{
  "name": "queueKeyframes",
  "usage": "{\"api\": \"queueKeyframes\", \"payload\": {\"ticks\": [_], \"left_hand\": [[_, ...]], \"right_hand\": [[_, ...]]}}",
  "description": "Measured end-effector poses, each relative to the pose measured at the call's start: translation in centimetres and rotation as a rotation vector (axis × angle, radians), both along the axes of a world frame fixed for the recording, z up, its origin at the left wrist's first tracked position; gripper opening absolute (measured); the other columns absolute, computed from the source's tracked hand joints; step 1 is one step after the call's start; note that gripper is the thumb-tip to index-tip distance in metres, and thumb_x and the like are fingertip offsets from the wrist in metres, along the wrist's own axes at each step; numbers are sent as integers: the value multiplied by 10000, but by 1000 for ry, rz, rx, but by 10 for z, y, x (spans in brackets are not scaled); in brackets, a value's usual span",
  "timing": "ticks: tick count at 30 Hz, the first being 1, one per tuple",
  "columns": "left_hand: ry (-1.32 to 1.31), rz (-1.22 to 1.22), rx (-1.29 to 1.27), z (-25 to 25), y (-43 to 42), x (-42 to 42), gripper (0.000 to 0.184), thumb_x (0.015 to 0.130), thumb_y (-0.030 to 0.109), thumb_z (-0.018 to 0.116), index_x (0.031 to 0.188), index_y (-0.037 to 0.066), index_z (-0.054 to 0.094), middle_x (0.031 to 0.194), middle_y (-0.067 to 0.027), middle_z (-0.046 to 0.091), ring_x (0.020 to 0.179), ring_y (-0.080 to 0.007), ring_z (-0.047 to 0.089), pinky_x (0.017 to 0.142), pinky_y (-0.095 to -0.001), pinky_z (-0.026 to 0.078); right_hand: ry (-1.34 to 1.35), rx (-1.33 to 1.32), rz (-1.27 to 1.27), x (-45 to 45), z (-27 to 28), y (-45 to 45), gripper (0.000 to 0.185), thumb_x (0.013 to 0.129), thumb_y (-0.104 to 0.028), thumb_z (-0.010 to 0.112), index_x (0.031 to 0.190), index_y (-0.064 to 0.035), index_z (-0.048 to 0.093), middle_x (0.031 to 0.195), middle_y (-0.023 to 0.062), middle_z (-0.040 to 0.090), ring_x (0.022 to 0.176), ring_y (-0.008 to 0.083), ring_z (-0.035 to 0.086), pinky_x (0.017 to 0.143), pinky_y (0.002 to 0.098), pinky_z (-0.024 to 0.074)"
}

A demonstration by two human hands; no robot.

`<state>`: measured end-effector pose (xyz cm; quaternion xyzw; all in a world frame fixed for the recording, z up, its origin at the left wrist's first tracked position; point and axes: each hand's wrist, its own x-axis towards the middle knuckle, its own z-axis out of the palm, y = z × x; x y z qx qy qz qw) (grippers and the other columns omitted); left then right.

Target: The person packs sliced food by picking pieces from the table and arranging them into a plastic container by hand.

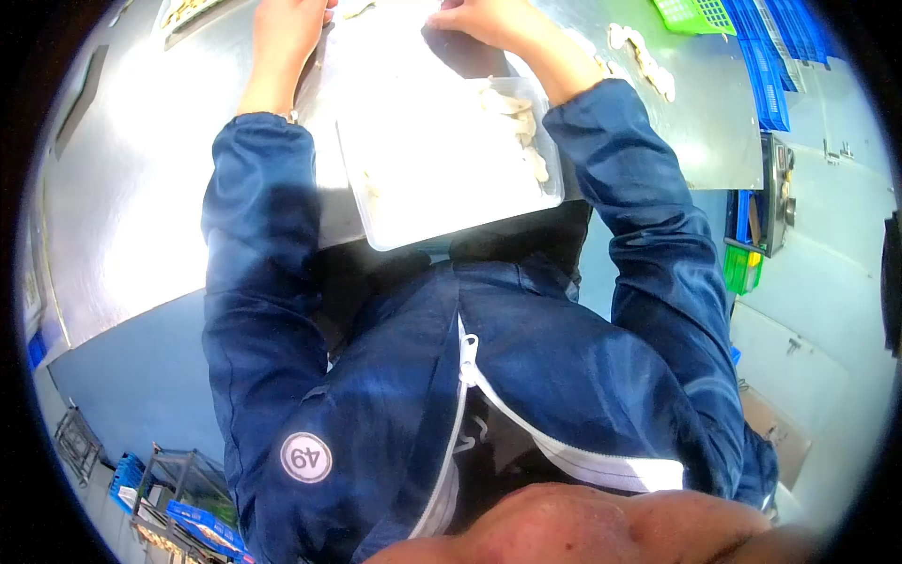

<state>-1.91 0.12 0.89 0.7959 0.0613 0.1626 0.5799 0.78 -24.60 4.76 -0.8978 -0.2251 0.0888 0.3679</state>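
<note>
My left hand point(287, 23) is at the top edge, partly cut off; the fingertips that show are curled inward. Beside it lies a small pale piece point(359, 9) on a glaring white surface. Across from it, my right hand point(484, 17) has its fingers drawn together, pointing left. Whatever either hand may hold is hidden or lost in glare. Nearer my body, a translucent white plastic tray point(383, 235) sits at the table's edge, below both hands. Pale, curved pieces point(515, 117) lie along its right side; the rest of its inside is overexposed.
The shiny metal table point(122, 216) carries more pale pieces point(644, 61) right of my right forearm. A green basket point(695, 14) and blue crates point(766, 66) stand at upper right. Another tray point(193, 11) is at upper left. A rack point(169, 484) stands lower left.
</note>
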Motion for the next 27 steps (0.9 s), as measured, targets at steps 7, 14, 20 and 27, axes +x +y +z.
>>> {"api": "queueKeyframes", "payload": {"ticks": [7,14,20,27], "left_hand": [[-49,20,101,6,1,-5,229,970,193,587,931,-15,674,702,-89,650,596,-161,603,569,-331,483],[-1,-1,11,-1,1,-1,233,977,194,576,907,-8,669,689,-73,635,586,-155,592,553,-324,473],[4,14,63,9,-2,-8,233,984,202,570,909,1,661,688,-59,624,576,-149,577,537,-315,460],[0,-14,41,13,-1,-7,237,985,208,570,914,-3,654,691,-61,627,581,-150,578,540,-316,459]], "right_hand": [[18,-29,351,-84,57,-25,166,864,-216,728,957,-86,685,771,70,697,691,199,678,656,345,538],[173,-166,491,-120,63,-35,191,848,-81,750,978,-39,617,781,59,613,725,165,630,693,294,527],[100,-226,510,-117,53,-34,147,849,-73,729,963,-41,642,810,99,650,752,223,673,701,317,535],[-176,-265,573,-107,54,-33,104,873,-120,716,920,-31,686,836,114,671,753,252,679,699,336,536]]}}
